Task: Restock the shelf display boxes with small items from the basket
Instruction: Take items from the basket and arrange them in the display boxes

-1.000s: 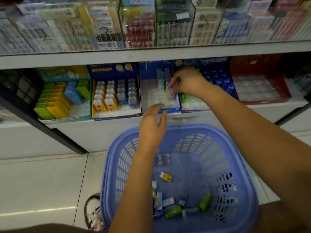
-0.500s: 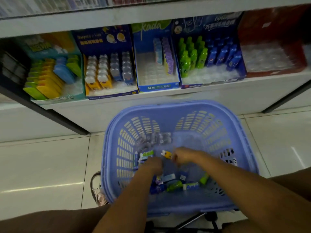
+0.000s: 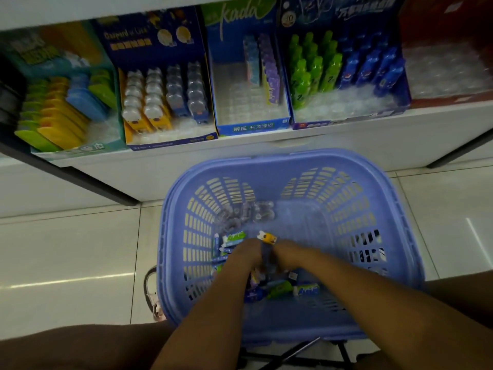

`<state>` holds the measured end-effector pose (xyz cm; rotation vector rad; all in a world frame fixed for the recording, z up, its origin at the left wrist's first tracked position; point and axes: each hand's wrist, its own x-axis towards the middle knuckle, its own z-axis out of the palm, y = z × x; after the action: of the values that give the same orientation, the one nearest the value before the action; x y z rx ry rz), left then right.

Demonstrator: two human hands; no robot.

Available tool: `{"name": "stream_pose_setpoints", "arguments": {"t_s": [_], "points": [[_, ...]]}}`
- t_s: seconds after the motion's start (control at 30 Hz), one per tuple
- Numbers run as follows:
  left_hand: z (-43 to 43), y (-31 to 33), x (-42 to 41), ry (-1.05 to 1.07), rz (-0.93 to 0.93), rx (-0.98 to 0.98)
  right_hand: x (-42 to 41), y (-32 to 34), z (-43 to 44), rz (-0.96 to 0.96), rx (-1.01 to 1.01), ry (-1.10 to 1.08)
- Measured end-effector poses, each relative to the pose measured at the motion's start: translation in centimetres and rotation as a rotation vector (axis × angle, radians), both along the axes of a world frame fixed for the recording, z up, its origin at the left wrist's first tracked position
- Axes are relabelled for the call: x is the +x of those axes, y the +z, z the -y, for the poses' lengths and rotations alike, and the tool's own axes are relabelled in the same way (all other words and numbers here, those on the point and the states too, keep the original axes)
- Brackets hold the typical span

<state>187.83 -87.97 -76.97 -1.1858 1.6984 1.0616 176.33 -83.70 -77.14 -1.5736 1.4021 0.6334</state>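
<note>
A blue plastic basket [image 3: 293, 159] stands below the shelf, holding several small items: a yellow one [image 3: 267, 237], a green one [image 3: 280, 288], a green-and-white tube [image 3: 234, 236] and a clear blister tray [image 3: 248, 212]. My left hand [image 3: 246, 256] and my right hand [image 3: 292, 255] are both down in the basket, nearly touching, fingers among the items. Blur hides whether either holds anything. On the shelf the blue Kada box [image 3: 252, 126] is mostly bare, with two short rows at its back. Beside it stands the box of green and blue bottles [image 3: 346, 120].
Further display boxes line the white shelf [image 3: 346, 141]: a navy one with yellow and blue items [image 3: 170, 140], a teal one [image 3: 80, 148], a red one [image 3: 448, 100]. A black bracket [image 3: 80, 180] slants left of the basket. A shoe [image 3: 153, 297] shows on the tiled floor.
My right hand came down from the shelf boxes and my left from the shelf edge into the basket. My view tilted downward, and both hands now meet among the items.
</note>
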Motion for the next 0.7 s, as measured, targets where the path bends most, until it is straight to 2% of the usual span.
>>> {"name": "stream_pose_setpoints", "arguments": {"t_s": [0.1, 0.2, 0.3, 0.37, 0.47, 0.57, 0.7], "points": [[0.8, 1.2, 0.5, 0.036, -0.040, -0.069, -2.0, 1.9, 1.7, -0.037, 0.059, -0.024], [2.3, 4.0, 1.0, 0.211, -0.206, -0.145, -3.9, 4.5, 3.2, 0.018, 0.035, -0.114], [4.8, 8.2, 1.3, 0.321, -0.381, -0.236, -4.8, 8.2, 4.7, 0.179, -0.056, -0.317], [6.2, 11.5, 1.7, 0.491, -0.552, -0.284, -4.8, 11.1, 5.8, 0.342, -0.127, -0.488], [7.5, 16.0, 2.5, 0.774, -0.815, -0.335, -4.8, 15.7, 7.2, 0.588, -0.297, -0.683], [7.8, 20.0, 2.8, 1.009, -1.096, -0.299, -5.0, 20.0, 8.3, 0.810, -0.536, -0.858], [7.4, 23.2, 2.4, 1.156, -1.370, -0.196, -6.9, 24.1, 9.5, 0.959, -0.908, -1.024]]}}
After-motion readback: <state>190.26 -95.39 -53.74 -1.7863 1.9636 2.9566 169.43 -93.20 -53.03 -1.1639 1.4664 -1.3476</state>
